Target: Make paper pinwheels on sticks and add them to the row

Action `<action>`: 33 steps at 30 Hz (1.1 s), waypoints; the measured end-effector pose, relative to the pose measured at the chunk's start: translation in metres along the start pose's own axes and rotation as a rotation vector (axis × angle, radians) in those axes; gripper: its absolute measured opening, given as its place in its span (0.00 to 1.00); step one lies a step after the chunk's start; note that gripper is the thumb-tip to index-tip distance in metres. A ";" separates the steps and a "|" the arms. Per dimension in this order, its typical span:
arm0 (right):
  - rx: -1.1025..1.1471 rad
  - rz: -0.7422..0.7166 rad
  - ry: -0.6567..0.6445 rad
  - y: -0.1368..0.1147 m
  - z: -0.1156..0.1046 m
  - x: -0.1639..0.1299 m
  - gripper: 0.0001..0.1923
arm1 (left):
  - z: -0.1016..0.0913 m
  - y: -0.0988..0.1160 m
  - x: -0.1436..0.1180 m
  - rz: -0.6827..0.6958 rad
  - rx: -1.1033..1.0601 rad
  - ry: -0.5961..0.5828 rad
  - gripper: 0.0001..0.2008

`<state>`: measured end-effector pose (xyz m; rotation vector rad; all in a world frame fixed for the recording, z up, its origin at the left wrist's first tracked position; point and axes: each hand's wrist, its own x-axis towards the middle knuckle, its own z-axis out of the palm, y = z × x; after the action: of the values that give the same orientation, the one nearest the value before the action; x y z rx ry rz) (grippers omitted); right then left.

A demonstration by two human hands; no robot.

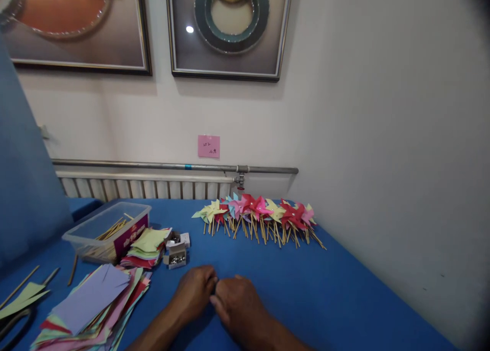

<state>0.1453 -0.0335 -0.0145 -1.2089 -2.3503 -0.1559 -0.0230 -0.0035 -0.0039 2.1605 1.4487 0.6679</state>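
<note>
On the blue tabletop [337, 289], past the row of paper pinwheels [260, 215] and the stacked coloured sheets [92, 300], we pressed our left hand [195, 289] and right hand [239, 302] together, fingers curled over something we could not make out.

Left hand [195, 288] and right hand [240, 302] meet fingertip to fingertip; anything pinched between them is hidden. Handwriting on the pink paper wall note [209, 146] is too small to read. Both forearms are cut off by the lower edge.
</note>
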 end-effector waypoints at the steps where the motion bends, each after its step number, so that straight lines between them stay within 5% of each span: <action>1: 0.015 -0.018 -0.019 -0.008 0.003 0.003 0.05 | -0.001 -0.001 0.001 -0.010 -0.003 -0.001 0.11; 9: 0.273 0.236 -0.039 -0.006 0.007 0.011 0.09 | -0.006 -0.001 -0.001 -0.016 0.133 -0.015 0.10; 18: 0.443 0.295 -0.092 0.006 -0.001 0.008 0.15 | -0.023 0.013 -0.004 -0.083 0.498 -0.062 0.14; 21: 0.460 0.280 -0.095 0.008 -0.002 0.009 0.17 | -0.052 0.011 -0.004 -0.226 0.650 0.004 0.17; 27: 0.477 0.263 -0.120 0.007 -0.002 0.010 0.17 | -0.120 -0.014 -0.033 -0.539 0.689 0.381 0.18; 30: 0.487 0.258 -0.118 0.007 -0.002 0.011 0.17 | -0.127 -0.029 -0.058 -0.617 0.642 0.483 0.19; 33: 0.495 0.257 -0.121 0.007 -0.001 0.011 0.17 | -0.113 -0.041 -0.084 -0.558 0.680 0.612 0.19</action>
<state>0.1454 -0.0217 -0.0090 -1.2689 -2.1205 0.5652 -0.1495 -0.0563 0.0473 1.8665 2.7976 0.7184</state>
